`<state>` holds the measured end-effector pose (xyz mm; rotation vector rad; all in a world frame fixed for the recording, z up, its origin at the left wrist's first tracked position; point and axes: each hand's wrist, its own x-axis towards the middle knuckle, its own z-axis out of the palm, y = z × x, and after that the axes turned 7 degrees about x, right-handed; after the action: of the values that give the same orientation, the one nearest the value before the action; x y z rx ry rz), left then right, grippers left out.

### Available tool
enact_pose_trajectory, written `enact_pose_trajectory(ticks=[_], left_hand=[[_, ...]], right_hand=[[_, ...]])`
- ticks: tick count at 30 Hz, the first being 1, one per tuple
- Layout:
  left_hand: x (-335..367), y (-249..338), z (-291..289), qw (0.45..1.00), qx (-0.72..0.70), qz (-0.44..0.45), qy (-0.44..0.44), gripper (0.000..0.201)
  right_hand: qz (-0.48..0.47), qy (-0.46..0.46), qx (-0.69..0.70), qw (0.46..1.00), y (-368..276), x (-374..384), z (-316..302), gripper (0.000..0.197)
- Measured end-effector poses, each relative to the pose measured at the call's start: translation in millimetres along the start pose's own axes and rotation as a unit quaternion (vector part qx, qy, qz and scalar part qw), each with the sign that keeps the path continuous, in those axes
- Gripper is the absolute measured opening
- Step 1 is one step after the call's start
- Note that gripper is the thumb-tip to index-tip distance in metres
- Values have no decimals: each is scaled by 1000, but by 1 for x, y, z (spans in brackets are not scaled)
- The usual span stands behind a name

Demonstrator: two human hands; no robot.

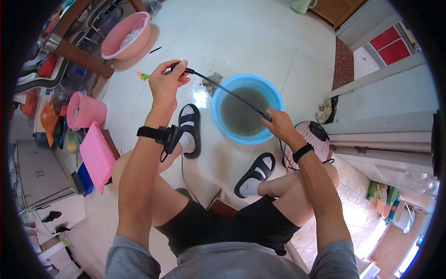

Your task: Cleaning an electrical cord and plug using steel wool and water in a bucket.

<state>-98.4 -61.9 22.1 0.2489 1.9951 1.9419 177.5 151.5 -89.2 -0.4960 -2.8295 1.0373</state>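
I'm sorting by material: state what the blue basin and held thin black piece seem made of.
Blue basin: likely plastic, smooth, from its even colour and rounded rim.
Thin black piece: dark, faint sheen; perhaps plastic or metal, unclear which.

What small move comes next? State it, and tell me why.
Perhaps ease the black cord or rod leftward, clear of the light-blue basin: the left hand and right hand hold it stretched between them, and in this view it crosses the murky water.
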Motion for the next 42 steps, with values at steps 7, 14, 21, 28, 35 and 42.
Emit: enact_pose_trajectory(ticks=[7,14,21,28,35,42], left_hand=[[-7,-12,-10,996,-42,-33,-65,19],[-19,-7,6,981,-131,-43,-136,20],[-19,1,14,979,-156,-18,-127,20],[-13,-5,5,985,-146,-39,-86,22],[-22,-16,16,979,-136,-38,-147,23],[-32,-17,40,967,-147,-48,-204,23]], right_hand=[[56,15,-23,998,7,-2,-5,35],[-8,72,148,986,-42,31,-2,55],[-51,4,188,981,-62,60,15,46],[178,-94,363,910,-34,57,-9,32],[135,143,690,696,-77,83,-29,23],[40,100,594,797,-126,92,-1,44]])
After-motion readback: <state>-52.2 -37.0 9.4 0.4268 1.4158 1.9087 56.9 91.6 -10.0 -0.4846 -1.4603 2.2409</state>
